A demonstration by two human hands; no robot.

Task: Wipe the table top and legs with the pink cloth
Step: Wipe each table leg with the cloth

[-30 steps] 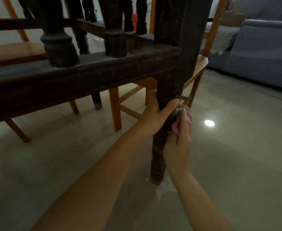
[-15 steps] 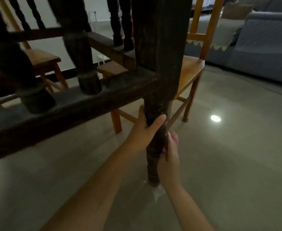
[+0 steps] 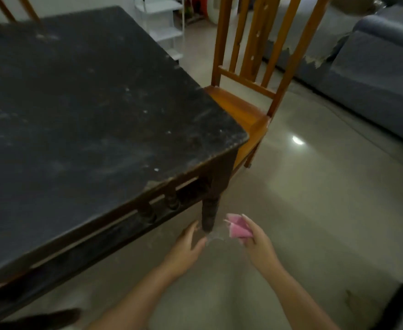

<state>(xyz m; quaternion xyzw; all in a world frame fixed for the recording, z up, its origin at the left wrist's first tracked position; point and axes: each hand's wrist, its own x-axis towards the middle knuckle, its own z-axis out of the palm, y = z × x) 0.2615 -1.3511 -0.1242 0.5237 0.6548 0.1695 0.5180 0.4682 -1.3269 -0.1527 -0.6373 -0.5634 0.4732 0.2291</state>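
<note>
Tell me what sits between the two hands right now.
In the head view, the foot of the dark table leg stands between the left hand and the right hand, which holds the pink cloth; otherwise bare floor.

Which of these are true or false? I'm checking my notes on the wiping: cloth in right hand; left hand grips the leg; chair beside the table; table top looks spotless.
1. The folded pink cloth is in the right hand. True.
2. The left hand grips the dark turned wooden table leg. False: it is open beside the leg's foot, not wrapped around it.
3. An orange-brown wooden slatted chair stands at the table's corner. True.
4. The worn black table top looks spotless. False: pale specks and smears show.
</note>
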